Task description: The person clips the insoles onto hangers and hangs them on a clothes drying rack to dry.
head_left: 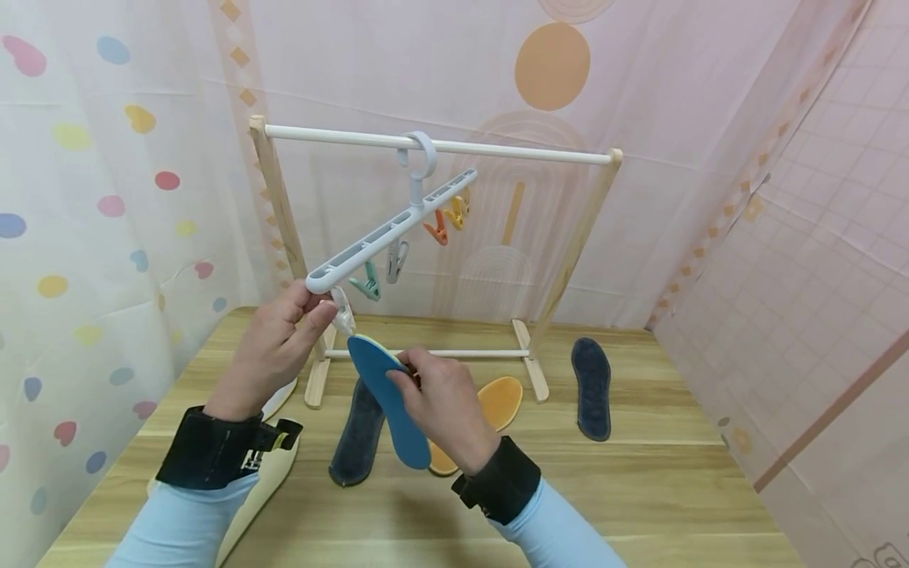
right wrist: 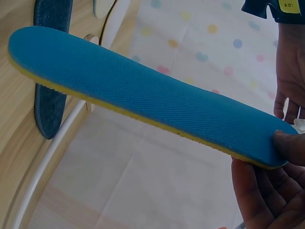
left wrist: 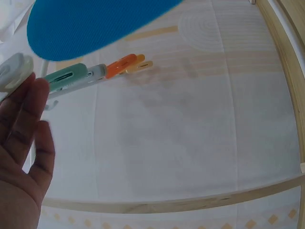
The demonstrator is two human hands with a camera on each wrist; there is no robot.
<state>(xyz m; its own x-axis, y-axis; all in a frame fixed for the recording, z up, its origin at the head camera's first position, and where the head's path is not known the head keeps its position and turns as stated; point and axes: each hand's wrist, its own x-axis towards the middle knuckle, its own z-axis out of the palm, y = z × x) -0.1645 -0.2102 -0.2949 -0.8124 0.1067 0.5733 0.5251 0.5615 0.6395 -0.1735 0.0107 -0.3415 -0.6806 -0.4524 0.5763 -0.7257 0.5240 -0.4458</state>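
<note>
Patterned cloth [head_left: 398, 71] backs a wood-grain table [head_left: 540, 489] bearing a wooden rack [head_left: 572, 254] and a grey plastic hanger [head_left: 383, 235]. The finely textured, yellow-edged blue insole [head_left: 379, 386] slants in the right hand's [head_left: 447, 402] pinch, its tip at a white clip [head_left: 344, 313], perhaps touching; the left hand [head_left: 277, 343] pinches that clip.

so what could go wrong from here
The flat blue insole with the yellow edge might slip, since the right hand grips it only near its upper end. The white plastic clip held by the left hand may miss the insole or catch too little. The pale grey plastic hanger, hung from one curved hook, could swing or tip.
</note>
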